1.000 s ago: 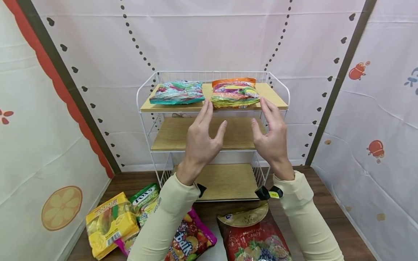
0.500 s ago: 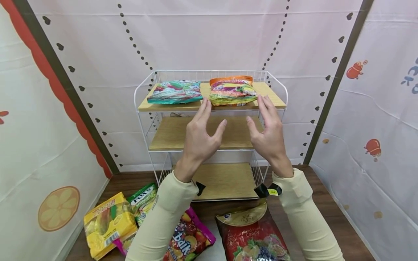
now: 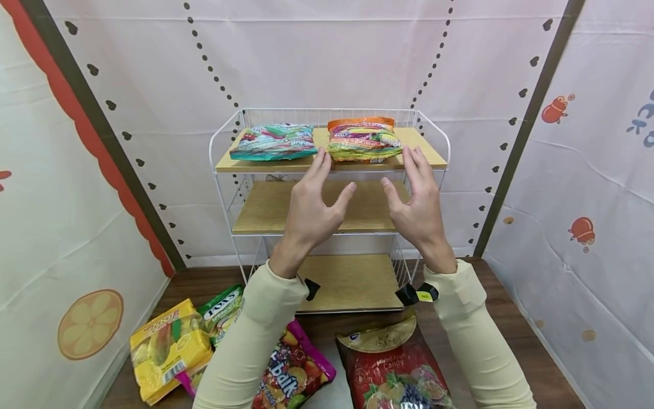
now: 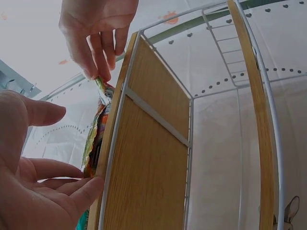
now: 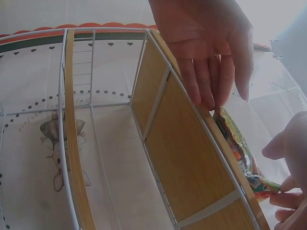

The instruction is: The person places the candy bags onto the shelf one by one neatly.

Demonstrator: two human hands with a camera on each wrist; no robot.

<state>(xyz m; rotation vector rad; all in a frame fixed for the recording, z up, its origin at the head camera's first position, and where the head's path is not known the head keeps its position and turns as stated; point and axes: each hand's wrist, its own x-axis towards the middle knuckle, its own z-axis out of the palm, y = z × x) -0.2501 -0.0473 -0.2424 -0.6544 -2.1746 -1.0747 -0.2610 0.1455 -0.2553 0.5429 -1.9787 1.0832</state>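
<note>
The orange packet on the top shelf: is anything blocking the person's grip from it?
Nothing visible is. The left grip is right at the left end of the orange packet, the right grip right at the other. The teal packet lies to the left, outside the space between them.

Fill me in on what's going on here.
A person's left hand and right hand are raised to the top shelf of a white wire rack. Fingers extended, they have their fingertips at the two near corners of an orange-and-yellow candy bag, which lies on that shelf. A teal bag lies to its left. Below, a red bag, a yellow bag and others lie on the table.
</note>
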